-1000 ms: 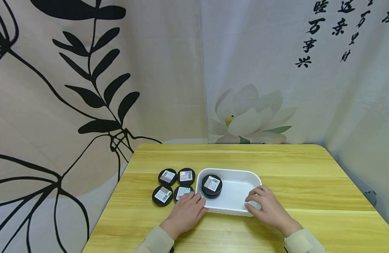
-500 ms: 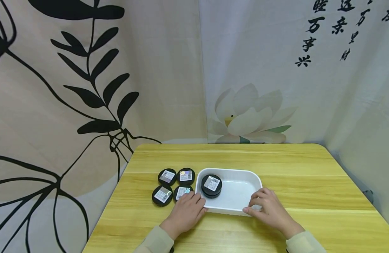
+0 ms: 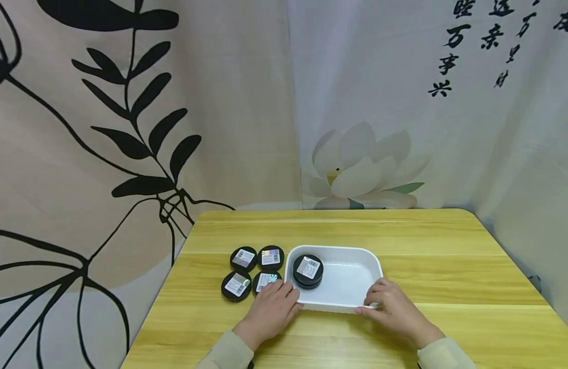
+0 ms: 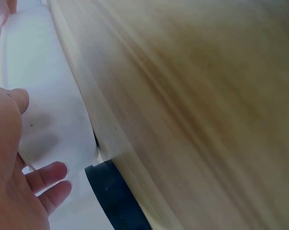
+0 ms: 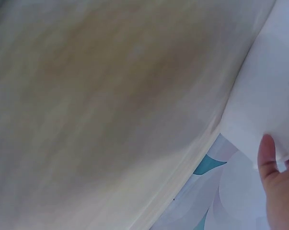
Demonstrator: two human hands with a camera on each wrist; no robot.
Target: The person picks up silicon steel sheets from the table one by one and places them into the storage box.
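Note:
A white rectangular tray point(image 3: 348, 279) stands on the table, its long side facing me. My left hand point(image 3: 273, 310) grips its front left corner. In the left wrist view the thumb point(image 4: 20, 99) lies against the front wall and two fingers reach round the short side. My right hand point(image 3: 394, 310) holds the front right corner, thumb point(image 5: 267, 151) on the outer wall and the other fingers over the right rim. Inside the tray, at its left end, flat round black containers point(image 3: 308, 270) are stacked, with a white barcode label on top.
Several more labelled round black containers point(image 3: 236, 286) lie left of the tray; my left hand partly covers the nearest one point(image 3: 265, 280). The wooden table point(image 3: 450, 266) ends at a printed curtain point(image 3: 247, 128) behind.
My right hand's thumb and fingers have closed onto the tray's front right corner. The left hand, the tray and the black containers stay in place.

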